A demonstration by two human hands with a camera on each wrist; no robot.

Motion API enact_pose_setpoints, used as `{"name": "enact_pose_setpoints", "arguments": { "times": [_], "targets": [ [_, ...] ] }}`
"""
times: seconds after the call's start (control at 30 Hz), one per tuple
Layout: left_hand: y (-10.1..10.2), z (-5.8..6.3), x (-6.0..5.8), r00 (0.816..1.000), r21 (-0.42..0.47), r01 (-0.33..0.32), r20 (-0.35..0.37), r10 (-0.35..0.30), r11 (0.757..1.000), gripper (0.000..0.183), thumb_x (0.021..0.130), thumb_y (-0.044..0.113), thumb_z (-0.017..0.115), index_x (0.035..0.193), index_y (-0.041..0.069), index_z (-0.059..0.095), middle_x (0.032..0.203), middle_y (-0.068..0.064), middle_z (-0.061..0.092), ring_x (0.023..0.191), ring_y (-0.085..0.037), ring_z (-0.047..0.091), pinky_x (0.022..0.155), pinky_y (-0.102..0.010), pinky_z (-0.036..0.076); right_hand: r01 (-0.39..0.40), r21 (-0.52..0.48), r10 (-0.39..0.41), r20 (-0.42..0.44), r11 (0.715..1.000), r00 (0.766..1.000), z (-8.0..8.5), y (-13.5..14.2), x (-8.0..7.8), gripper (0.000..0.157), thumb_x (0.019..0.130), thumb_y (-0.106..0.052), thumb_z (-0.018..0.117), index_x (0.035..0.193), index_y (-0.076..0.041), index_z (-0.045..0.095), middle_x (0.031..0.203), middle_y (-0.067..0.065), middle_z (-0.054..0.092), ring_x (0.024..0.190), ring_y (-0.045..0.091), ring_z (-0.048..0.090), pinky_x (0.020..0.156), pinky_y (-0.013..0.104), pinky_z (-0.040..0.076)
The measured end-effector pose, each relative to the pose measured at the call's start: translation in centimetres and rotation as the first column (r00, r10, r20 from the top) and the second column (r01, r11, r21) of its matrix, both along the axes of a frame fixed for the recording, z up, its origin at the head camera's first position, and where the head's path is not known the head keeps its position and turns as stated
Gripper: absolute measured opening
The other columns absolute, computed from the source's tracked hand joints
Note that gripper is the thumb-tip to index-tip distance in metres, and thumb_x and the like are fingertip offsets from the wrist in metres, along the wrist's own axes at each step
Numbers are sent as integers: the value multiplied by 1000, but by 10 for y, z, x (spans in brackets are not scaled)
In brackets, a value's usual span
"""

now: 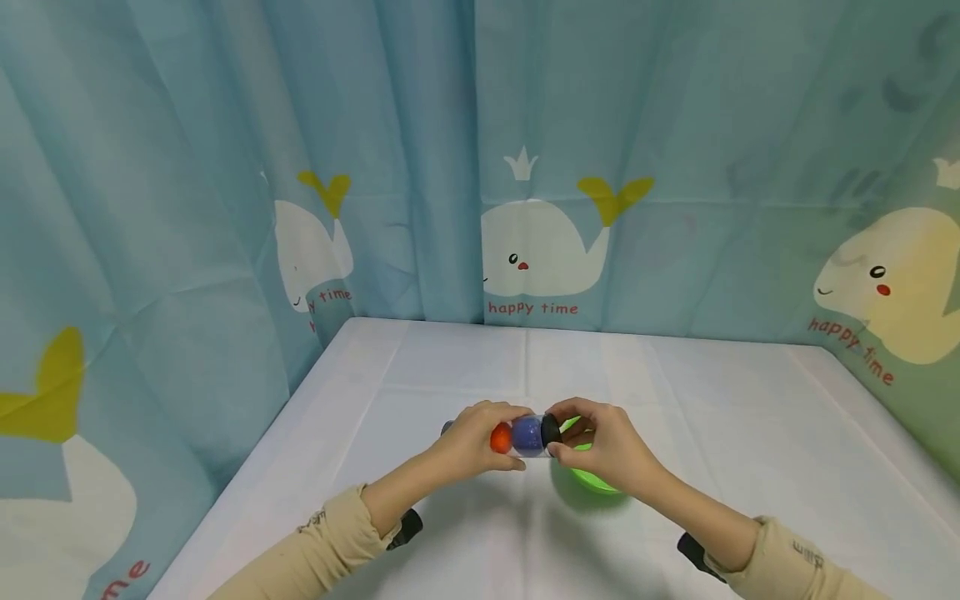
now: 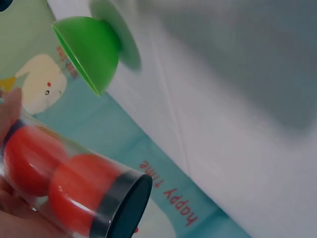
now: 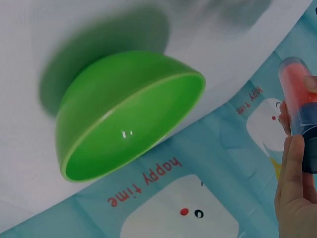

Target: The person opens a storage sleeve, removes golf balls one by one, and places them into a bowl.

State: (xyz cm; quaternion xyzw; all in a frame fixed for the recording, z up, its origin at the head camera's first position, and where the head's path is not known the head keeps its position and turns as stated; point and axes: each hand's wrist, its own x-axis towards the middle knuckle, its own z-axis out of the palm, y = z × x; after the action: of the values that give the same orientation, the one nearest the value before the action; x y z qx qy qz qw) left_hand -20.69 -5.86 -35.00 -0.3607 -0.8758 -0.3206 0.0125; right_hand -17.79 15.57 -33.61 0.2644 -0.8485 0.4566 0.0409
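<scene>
My left hand point(image 1: 471, 438) grips a clear tube point(image 1: 527, 436) lying roughly level above the table, with red and blue balls inside. At its right end, thumb and fingers of my right hand point(image 1: 611, 442) pinch the black cap point(image 1: 551, 428). In the left wrist view, two red balls point(image 2: 81, 186) show through the wall beside the tube's dark end point(image 2: 131, 208). The right wrist view catches only part of the tube point(image 3: 296, 89) and of my right hand point(image 3: 292, 203) at the right edge. Part of the left hand's palm side is hidden.
Behind and below my right hand, a green bowl point(image 1: 597, 482) stands upright on the white-covered table point(image 1: 450, 358); the right wrist view shows a bare inside point(image 3: 143, 124). A blue whale-print curtain point(image 1: 420, 167) encloses the table at the back and sides.
</scene>
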Motion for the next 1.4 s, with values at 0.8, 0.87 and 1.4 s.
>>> {"name": "enact_pose_setpoints", "arguments": {
  "times": [0.8, 0.87, 1.4],
  "targets": [
    [-7, 4, 5, 993, 4, 14, 120, -15, 1000, 57, 84, 29, 70, 136, 15, 50, 124, -4, 60, 106, -19, 53, 85, -29, 48, -9, -27, 10, 32, 1000, 999, 3, 3, 2, 42, 79, 2, 69, 118, 2, 54, 109, 20, 61, 93, 28, 67, 77, 29, 57],
    [-6, 4, 6, 994, 16, 21, 109, -23, 1000, 56, 83, 25, 71, 135, 12, 51, 123, -5, 61, 104, -19, 54, 85, -28, 49, -12, -27, 13, 33, 1000, 999, 3, 4, 3, 43, 79, 3, 68, 120, 3, 55, 110, 21, 61, 93, 28, 67, 78, 29, 56],
    [-10, -4, 8, 986, 7, -31, 165, 30, 999, 57, 79, 23, 76, 131, 11, 56, 123, -6, 63, 105, -20, 59, 88, -32, 52, -42, -30, 45, 125, 999, 991, 3, 9, 7, 40, 80, 0, 68, 116, 10, 55, 111, 27, 60, 95, 30, 67, 79, 28, 56]
  ]
}}
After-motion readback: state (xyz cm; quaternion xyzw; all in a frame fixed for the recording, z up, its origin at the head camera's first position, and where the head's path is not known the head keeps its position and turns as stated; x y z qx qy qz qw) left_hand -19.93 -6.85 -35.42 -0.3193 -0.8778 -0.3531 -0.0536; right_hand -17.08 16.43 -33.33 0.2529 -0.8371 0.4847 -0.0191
